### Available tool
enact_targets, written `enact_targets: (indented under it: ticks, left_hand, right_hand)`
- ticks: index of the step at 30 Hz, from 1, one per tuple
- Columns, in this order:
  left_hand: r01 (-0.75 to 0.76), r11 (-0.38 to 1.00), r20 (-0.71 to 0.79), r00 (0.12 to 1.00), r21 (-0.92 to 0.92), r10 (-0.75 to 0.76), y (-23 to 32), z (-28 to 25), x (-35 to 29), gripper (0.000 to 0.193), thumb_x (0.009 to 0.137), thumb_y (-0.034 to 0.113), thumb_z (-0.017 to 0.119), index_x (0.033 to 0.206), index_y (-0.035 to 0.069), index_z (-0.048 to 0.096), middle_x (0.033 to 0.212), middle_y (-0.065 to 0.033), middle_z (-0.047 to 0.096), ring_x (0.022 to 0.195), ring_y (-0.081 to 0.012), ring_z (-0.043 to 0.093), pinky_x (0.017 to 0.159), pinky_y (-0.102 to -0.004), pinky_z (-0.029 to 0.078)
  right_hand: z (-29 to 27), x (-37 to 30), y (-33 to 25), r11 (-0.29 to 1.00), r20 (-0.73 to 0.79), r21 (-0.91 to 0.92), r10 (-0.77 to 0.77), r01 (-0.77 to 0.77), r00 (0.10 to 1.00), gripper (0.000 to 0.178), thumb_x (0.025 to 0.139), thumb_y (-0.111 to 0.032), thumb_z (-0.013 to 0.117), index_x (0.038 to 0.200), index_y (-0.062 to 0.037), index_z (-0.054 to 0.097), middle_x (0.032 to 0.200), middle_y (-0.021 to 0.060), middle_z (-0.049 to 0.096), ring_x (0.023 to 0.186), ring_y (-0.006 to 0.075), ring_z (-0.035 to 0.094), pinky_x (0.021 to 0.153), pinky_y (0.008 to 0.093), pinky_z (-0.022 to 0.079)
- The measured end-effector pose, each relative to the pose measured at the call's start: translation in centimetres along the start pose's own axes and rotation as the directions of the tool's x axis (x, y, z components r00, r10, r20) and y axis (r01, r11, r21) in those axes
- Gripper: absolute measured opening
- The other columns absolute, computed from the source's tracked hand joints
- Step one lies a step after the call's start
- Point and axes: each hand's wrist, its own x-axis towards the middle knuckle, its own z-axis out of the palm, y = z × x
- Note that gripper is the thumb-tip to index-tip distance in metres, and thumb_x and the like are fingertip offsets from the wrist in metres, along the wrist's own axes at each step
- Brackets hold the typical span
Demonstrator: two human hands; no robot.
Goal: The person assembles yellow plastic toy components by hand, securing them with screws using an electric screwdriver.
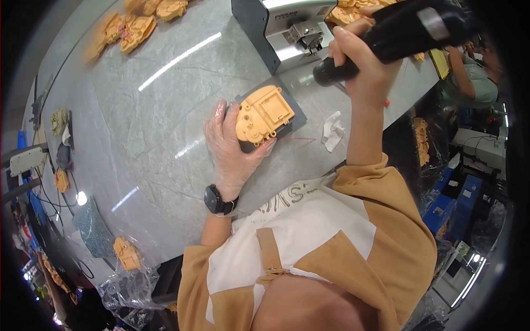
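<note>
Head view: a grey worktop [176, 110] seen from above; clock directions are taken from the yellow casing at centre.
Loose casings: a cluster [127, 30] at ten o'clock, well apart; another single casing [127, 254] between seven and eight.
Left hand: in a clear glove [229, 146], holding the casing's edges, fingers at nine o'clock, thumb at six.
Yellow casing: at mid-worktop [262, 118], apparently resting on a dark grey pad [298, 115], its rectangular recess facing up.
Steadying well: a light, even pinch seems best, the casing flat on the pad, fingertips low and off the top face.
Red line: thin, at four o'clock [298, 139]; wire or light, I cannot tell. If wire, best kept from under the casing.
Bench machine: grey and silver [301, 36], at one o'clock.
Crumpled tissue: white [333, 131], just past three; better kept clear.
Right hand: at two o'clock [369, 69], wrapped around a black cylindrical tool [406, 36], apart from the casing.
Tool control: a firm grip and steady wrist suit its bulk.
</note>
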Motion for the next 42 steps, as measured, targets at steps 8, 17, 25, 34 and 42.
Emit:
enact_targets:
  ticks: [8, 17, 25, 34, 42]
  left_hand:
    - [0.034, 0.999, 0.032, 0.999, 0.012, -0.034, 0.1, 0.1, 0.2, 0.083, 0.059, 0.045, 0.073, 0.125, 0.008, 0.038, 0.125, -0.0174, 0.035, 0.118, -0.0339, 0.032, 0.098, -0.0496, 0.021]
    - [0.056, 0.998, 0.044, 0.997, 0.009, -0.057, -0.1, -0.9, -0.2, 0.082, 0.058, 0.04, 0.075, 0.124, 0.01, 0.037, 0.127, -0.0159, 0.033, 0.119, -0.0331, 0.03, 0.099, -0.0504, 0.021]
    - [0.087, 0.996, 0.042, 0.995, 0.002, -0.087, -0.4, -1.1, -0.2, 0.082, 0.058, 0.041, 0.075, 0.125, 0.011, 0.038, 0.127, -0.0145, 0.035, 0.119, -0.0323, 0.033, 0.098, -0.051, 0.023]
    - [0.097, 0.995, 0.06, 0.994, -0.026, -0.095, -0.4, -1.1, -0.3, 0.081, 0.058, 0.039, 0.076, 0.125, 0.011, 0.038, 0.128, -0.0133, 0.034, 0.12, -0.0318, 0.032, 0.098, -0.052, 0.023]
    - [0.128, 0.991, 0.068, 0.99, -0.032, -0.126, -0.6, -1.0, -0.5, 0.082, 0.057, 0.039, 0.076, 0.124, 0.012, 0.038, 0.129, -0.0123, 0.034, 0.122, -0.0314, 0.031, 0.098, -0.0523, 0.024]
  right_hand:
    - [3.8, -2.3, -0.7, 0.993, 0.249, 0.118, -0.019, -0.011, 0.968, 0.014, 0.071, 0.0, 0.063, 0.061, -0.0004, 0.054, 0.053, 0.0022, 0.053, 0.043, 0.0061, 0.048, 0.043, 0.0167, 0.037]
    - [6.5, -2.3, 0.9, 0.95, 0.411, 0.292, -0.02, -0.111, 0.911, 0.045, 0.078, 0.0, 0.05, 0.118, 0.0003, 0.028, 0.063, 0.0066, 0.046, 0.046, 0.0152, 0.045, 0.052, 0.0326, 0.041]
    - [8.0, -2.3, 2.3, 0.951, 0.477, 0.268, 0.009, -0.156, 0.879, 0.047, 0.077, 0.0, 0.052, 0.116, -0.0003, 0.027, 0.064, 0.007, 0.047, 0.046, 0.0161, 0.046, 0.052, 0.0339, 0.041]
    - [8.1, -2.5, 2.2, 0.96, 0.492, 0.241, 0.007, -0.144, 0.871, 0.047, 0.077, 0.004, 0.051, 0.116, -0.0022, 0.027, 0.065, 0.0081, 0.05, 0.047, 0.016, 0.047, 0.054, 0.0348, 0.042]
    - [8.7, -2.7, 2.4, 0.967, 0.469, 0.219, 0.012, -0.13, 0.883, 0.049, 0.074, 0.01, 0.05, 0.115, -0.0048, 0.028, 0.064, 0.0096, 0.052, 0.047, 0.0151, 0.047, 0.053, 0.0344, 0.043]
